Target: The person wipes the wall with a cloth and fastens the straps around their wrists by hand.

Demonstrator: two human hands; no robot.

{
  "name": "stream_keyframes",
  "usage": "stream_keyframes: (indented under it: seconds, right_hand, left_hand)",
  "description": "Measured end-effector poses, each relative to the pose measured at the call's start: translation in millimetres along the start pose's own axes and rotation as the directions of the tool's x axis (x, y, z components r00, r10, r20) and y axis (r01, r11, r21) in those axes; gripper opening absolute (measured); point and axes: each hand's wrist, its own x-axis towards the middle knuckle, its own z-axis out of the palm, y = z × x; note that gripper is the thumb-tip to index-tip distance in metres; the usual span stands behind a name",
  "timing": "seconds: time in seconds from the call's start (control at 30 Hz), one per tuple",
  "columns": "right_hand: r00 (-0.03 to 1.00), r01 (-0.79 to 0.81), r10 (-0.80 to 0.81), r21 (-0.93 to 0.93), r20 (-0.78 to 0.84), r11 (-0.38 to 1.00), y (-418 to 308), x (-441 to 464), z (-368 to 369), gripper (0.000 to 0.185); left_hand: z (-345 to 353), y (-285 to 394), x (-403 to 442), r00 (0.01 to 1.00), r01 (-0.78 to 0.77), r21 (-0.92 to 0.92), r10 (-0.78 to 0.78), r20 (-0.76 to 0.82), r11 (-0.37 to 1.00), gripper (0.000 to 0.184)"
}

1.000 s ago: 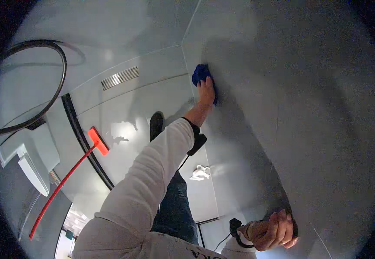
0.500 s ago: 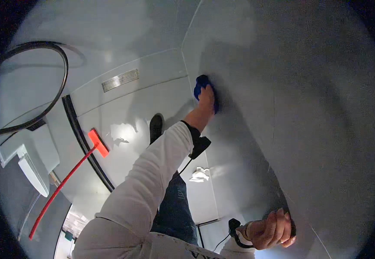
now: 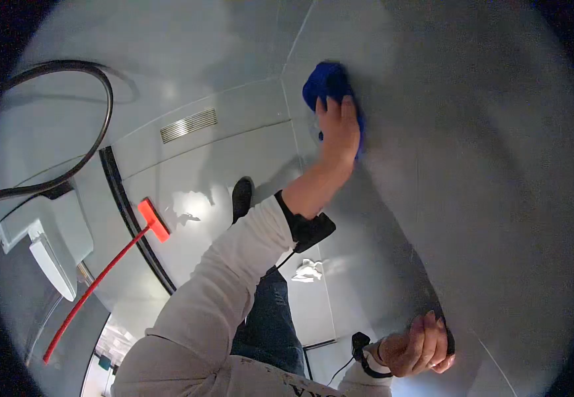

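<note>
A blue cloth (image 3: 328,83) is pressed against the grey wall panel (image 3: 498,198), under the fingers of my left hand (image 3: 340,129). That arm reaches up from the lower left, with a black device (image 3: 315,231) strapped at the wrist. Low on the right, my right hand (image 3: 420,347) is closed, fingers curled close to the same panel beside a dark patch. Whatever its fingers may hold is hidden. Another black wrist device (image 3: 360,344) shows next to it.
A red squeegee-like tool (image 3: 105,271) leans at the left near a black strip (image 3: 135,218). A black hose (image 3: 110,106) loops above a white fixture (image 3: 52,238). There is a vent grille (image 3: 188,126), a crumpled white piece (image 3: 308,270) on the floor and my dark shoe (image 3: 242,197).
My left hand has moved up and slightly right along the panel with the blue cloth, which now looks more spread out. My right hand has stayed nearly in place.
</note>
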Motion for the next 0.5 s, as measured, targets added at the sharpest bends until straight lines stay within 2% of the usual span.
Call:
stream_keyframes:
  seconds: [0.07,0.1,0.17,0.2,0.27,0.3,0.37,0.5]
  right_hand:
    - [0.996,0.010,-0.005,-0.059,0.086,0.998,0,1,-4,0.022]
    - [0.997,0.009,-0.004,-0.060,0.083,0.998,0,0,-4,0.022]
    - [0.997,0.018,-0.013,-0.055,0.077,0.998,1,1,-3,0.023]
    - [0.997,0.018,-0.014,-0.055,0.076,0.998,2,0,-3,0.023]
    - [0.998,0.053,-0.051,-0.050,0.041,0.997,4,-1,-1,0.024]
    - [0.998,0.053,-0.051,-0.050,0.042,0.997,4,-1,-1,0.024]
    - [0.998,0.030,-0.027,-0.047,0.055,0.998,2,0,-4,0.025]
    - [0.999,0.021,-0.017,-0.096,0.039,0.995,5,-8,-7,0.025]
  left_hand:
    - [0,11,-1,0.949,-0.258,-0.127,0.226,-0.221,0.958,0.040]
    - [-5,21,-4,0.948,-0.260,-0.127,0.228,-0.222,0.957,0.040]
    - [-21,46,-9,0.851,-0.491,-0.138,0.440,-0.287,0.860,0.037]
    - [-25,61,-8,0.850,-0.492,-0.139,0.441,-0.288,0.859,0.037]
    - [-30,85,-7,0.845,-0.518,-0.424,0.367,-0.389,0.743,0.036]
    - [-32,89,-4,0.845,-0.517,-0.424,0.366,-0.389,0.743,0.036]
    - [-38,93,5,0.681,-0.705,-0.221,0.556,-0.477,0.674,0.036]
    - [-34,79,19,0.659,-0.699,-0.123,0.569,-0.493,0.704,0.034]
